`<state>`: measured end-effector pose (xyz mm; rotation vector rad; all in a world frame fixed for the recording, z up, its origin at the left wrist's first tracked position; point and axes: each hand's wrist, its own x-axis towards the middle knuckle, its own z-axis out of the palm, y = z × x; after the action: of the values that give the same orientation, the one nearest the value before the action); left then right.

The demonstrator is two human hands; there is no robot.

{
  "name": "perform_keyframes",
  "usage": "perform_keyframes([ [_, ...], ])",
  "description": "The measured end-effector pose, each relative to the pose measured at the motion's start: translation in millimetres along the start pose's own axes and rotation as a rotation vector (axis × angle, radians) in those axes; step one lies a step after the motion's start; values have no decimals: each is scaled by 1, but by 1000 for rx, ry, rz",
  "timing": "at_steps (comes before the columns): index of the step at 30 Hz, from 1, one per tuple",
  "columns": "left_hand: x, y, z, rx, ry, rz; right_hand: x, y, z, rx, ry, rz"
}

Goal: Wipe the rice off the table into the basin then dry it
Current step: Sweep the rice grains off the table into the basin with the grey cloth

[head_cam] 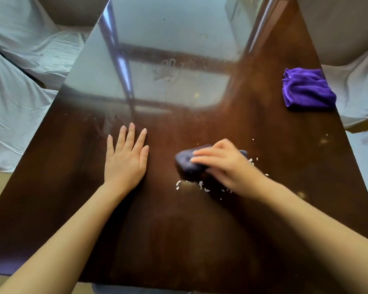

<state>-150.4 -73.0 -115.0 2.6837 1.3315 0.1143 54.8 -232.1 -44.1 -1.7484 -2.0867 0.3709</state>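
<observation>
A person's right hand (223,164) clutches a bunched dark purple cloth (188,163), herding scattered white rice grains (202,186) across the glossy brown wooden table (179,240), while the left hand (125,158), fingers spread and empty, braces flat.

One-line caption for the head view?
Right hand wipes rice with a cloth; left hand flat on table.

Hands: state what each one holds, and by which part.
The right hand presses down on the top of a bunched dark purple cloth, fingers over its upper side, beside rice. The left hand holds nothing; it lies flat on the table.
</observation>
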Motion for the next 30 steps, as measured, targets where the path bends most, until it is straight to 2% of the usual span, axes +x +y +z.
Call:
perform_keyframes([
  [5, -1, -1, 0, 20, -21, 2, -8, 62, -62, -2, 236, 242],
  [8, -2, 0, 1, 29, -16, -2, -7, 100, -70, 16, 171, 408],
  [11, -2, 0, 1, 28, -22, -2, -16, 122, -50, -65, 64, 564],
  [13, -1, -1, 2, 27, -24, -1, -24, 119, -34, -147, 112, 663],
  [16, -1, -2, 3, 31, -14, 3, -29, 87, -8, -195, 224, 638],
  [18, -1, -2, 4, 32, -8, 4, -30, 56, 10, -180, 239, 575],
  [24, -2, -2, 2, 20, -19, 9, -18, -11, 34, 37, 286, 425],
  [30, -2, -3, 2, 10, -16, 11, -46, 16, -24, 8, 537, 586],
])
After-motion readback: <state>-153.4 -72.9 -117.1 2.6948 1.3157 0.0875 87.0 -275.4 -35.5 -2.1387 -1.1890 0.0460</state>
